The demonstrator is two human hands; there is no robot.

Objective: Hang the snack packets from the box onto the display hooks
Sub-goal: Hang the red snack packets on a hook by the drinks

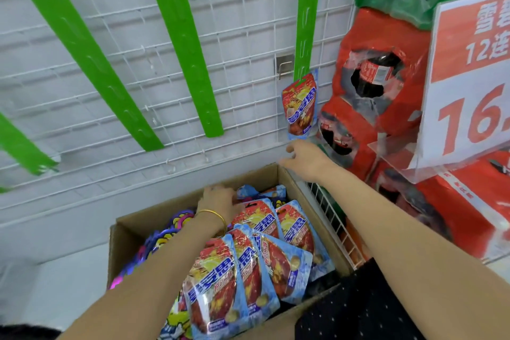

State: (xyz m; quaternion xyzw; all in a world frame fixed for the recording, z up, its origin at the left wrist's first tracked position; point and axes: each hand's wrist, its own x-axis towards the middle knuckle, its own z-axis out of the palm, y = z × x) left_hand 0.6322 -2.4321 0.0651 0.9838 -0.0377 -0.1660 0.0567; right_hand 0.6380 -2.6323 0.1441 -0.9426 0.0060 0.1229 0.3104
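One red-and-blue snack packet (300,107) hangs at the lower end of the rightmost green hook strip (305,36), against the white wire grid (242,63). The right hand (306,160) is just below it, above the far right corner of the cardboard box (296,188), fingers loose, holding nothing. The left hand (220,200) lies on the packets in the box (276,254) near the far edge. Whether it grips one cannot be told. Gold bangle (212,215) on the left wrist.
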